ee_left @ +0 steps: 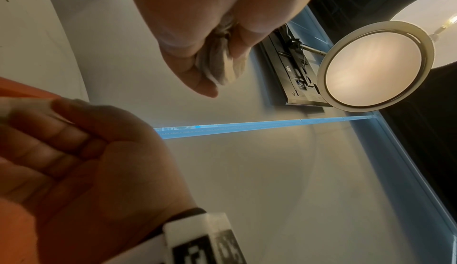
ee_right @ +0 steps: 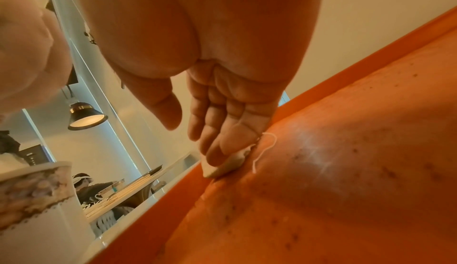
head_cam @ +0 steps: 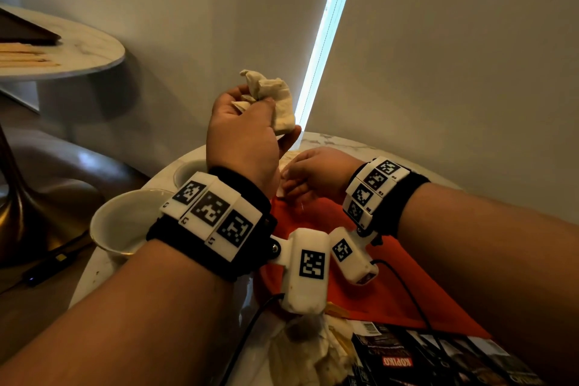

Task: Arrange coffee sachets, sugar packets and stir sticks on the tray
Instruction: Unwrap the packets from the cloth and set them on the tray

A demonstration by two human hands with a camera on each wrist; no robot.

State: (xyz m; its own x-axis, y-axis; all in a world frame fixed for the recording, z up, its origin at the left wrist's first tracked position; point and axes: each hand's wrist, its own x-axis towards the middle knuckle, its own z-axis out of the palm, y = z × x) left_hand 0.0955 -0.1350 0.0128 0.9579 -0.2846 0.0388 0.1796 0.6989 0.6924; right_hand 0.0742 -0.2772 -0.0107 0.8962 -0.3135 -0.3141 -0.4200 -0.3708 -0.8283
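The orange tray (head_cam: 385,285) lies on a round marble table (head_cam: 326,138), and both wrists hide much of its floor from the head view. The left hand (head_cam: 242,131) is raised above the tray's far end, fingers clenched round a crumpled paper napkin (head_cam: 275,97); its palm side is seen only from the left wrist. The right hand (head_cam: 313,171) is low at the tray's far end, fingertips (ee_right: 217,155) pressing a small white packet (ee_right: 231,163) with a thin string against the tray floor; whether the thumb helps pinch it cannot be told. What the packet is stays unclear. Dark specks dot the tray floor. Coffee sachets (head_cam: 438,357) lie at the tray's near end, cut off by the frame edge, beside more crumpled paper (head_cam: 310,351). A white cup (head_cam: 122,222) stands left of the tray, half hidden by the left wrist. Stir sticks (head_cam: 25,56) lie on another table, well apart from the tray.
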